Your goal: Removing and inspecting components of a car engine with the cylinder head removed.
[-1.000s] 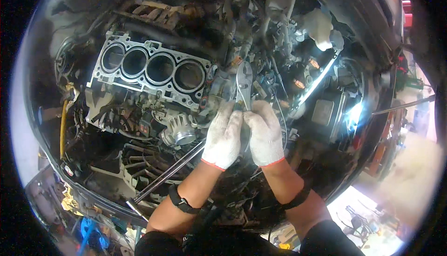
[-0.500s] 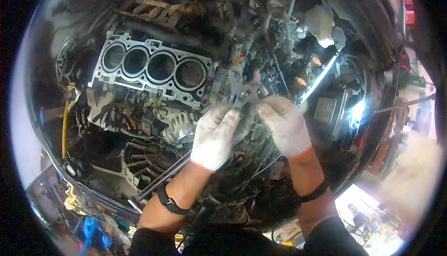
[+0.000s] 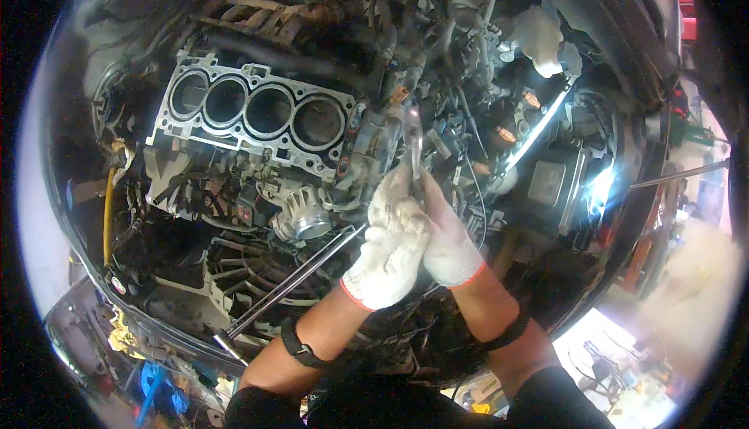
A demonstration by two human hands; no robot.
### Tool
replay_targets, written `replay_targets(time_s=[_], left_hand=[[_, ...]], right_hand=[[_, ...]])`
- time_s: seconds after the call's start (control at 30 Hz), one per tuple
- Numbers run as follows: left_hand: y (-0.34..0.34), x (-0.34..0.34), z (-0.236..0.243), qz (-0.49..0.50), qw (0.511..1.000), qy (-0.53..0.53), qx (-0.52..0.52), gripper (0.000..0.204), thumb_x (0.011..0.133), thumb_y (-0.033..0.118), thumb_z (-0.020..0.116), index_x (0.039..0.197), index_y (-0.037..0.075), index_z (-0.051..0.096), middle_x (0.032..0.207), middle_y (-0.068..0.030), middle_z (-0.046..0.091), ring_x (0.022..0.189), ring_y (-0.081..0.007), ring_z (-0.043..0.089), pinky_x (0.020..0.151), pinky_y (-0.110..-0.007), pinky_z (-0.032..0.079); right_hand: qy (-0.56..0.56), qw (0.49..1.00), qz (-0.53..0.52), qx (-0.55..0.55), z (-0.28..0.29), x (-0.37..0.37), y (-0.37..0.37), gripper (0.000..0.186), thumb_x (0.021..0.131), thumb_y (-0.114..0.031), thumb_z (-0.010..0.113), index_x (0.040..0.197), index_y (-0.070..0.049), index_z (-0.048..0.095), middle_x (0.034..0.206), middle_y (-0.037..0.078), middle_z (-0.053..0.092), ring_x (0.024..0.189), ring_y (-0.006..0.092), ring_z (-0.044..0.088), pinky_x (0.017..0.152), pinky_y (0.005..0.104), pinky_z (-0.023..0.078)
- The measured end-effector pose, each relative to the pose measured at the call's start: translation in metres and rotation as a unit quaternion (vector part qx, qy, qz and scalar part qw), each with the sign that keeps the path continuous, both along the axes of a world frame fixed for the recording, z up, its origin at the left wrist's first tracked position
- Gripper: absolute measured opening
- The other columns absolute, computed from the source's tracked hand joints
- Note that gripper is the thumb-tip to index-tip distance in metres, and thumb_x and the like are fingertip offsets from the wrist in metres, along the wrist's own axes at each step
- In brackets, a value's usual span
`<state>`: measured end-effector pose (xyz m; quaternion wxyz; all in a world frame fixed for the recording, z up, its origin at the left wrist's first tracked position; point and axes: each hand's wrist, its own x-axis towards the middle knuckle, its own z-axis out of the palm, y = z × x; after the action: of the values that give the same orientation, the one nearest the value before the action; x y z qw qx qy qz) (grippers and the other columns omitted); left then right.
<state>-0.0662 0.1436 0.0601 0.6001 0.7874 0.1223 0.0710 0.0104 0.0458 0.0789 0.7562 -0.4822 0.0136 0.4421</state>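
Note:
Both of my hands wear white knit gloves with orange cuffs and are pressed together in the middle of the engine bay. Between them, metal pliers (image 3: 414, 136) point up and away, seen nearly edge-on. My left hand (image 3: 392, 249) is closed around the lower end, its fingers curled. Alongside it, my right hand (image 3: 450, 240) grips from the other side, its fingertips partly hidden behind the left glove. The handles are mostly covered by the gloves. Left of the hands lies an open engine block (image 3: 257, 148) with several round cylinder bores.
A long metal bar (image 3: 289, 282) lies slanted from the front edge toward my left hand. A throttle body (image 3: 304, 222) sits below the block. To the right shines a lit strip lamp (image 3: 538, 129), near several orange-brown connectors (image 3: 505, 134). A thin rod (image 3: 679, 171) crosses the right rim.
The pliers were spread wide with a hand on each side; now they are turned edge-on. My hands have come together, the right moving left and the left moving slightly right.

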Motion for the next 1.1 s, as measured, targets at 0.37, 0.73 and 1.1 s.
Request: replay_targets(time_s=[0.37, 0.73, 1.1], left_hand=[[0.043, 0.052, 0.013, -0.049, 0.898, 0.126, -0.419, 0.03, 0.106, 0.018, 0.055, 0.129, -0.002, 0.055, 0.095, -0.0145, 0.07, 0.07, -0.0228, 0.069, 0.058, -0.033, 0.058], [0.047, 0.086, -0.046, 0.093, 0.953, 0.066, 0.281, 0.097, 0.071, 0.022, 0.088, 0.154, 0.007, 0.04, 0.147, -0.0241, 0.047, 0.128, -0.0453, 0.052, 0.111, -0.051, 0.043], [0.044, 0.08, -0.068, 0.121, 0.959, 0.1, 0.238, 0.084, 0.073, 0.013, 0.075, 0.151, 0.004, 0.045, 0.123, -0.022, 0.061, 0.116, -0.0412, 0.058, 0.102, -0.051, 0.047]], right_hand=[[0.095, 0.964, 0.165, -0.184, 0.059, 0.058, -0.02, 0.028, 0.099, -0.013, 0.061, 0.125, -0.001, 0.056, 0.091, 0.011, 0.069, 0.069, 0.0223, 0.069, 0.061, 0.0338, 0.053], [-0.402, 0.544, 0.529, -0.512, 0.061, 0.241, 0.043, 0.042, 0.1, -0.04, 0.06, 0.125, -0.009, 0.073, 0.092, 0.014, 0.072, 0.076, 0.0196, 0.066, 0.071, 0.0394, 0.054], [-0.185, 0.51, 0.574, -0.613, 0.032, 0.279, 0.116, 0.045, 0.098, -0.031, 0.068, 0.134, -0.003, 0.068, 0.126, 0.015, 0.071, 0.104, 0.031, 0.07, 0.088, 0.0457, 0.06]])
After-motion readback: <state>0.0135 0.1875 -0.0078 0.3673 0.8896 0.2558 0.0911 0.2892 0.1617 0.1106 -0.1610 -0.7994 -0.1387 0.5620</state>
